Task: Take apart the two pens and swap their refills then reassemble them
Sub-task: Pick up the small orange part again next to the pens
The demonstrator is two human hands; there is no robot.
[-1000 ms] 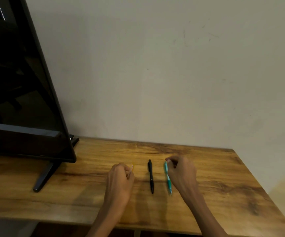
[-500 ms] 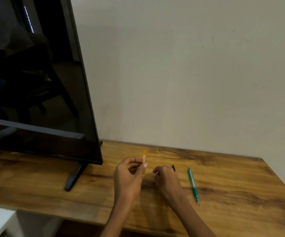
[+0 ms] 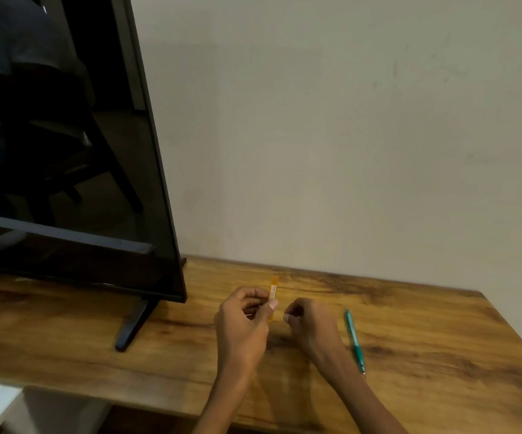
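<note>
The step in hand looks like the taking apart of the first pen, judged from how the hands meet over the surface [image 3: 410, 355]; the teal pen [image 3: 354, 339] lies whole and untouched just right of the right hand, and the black pen is not to be seen, perhaps hidden inside that hand; the left hand [image 3: 243, 321], just left of the teal pen's neighbour hand, pinches a small upright yellow-orange strip [image 3: 273, 292] between thumb and fingers; the right hand [image 3: 311, 324] is curled tight, fingertips pressed together, but on what I cannot tell; the next move probably calls for a firm twist and a steady pull along the barrel, well clear of the monitor [image 3: 65, 151].
</note>
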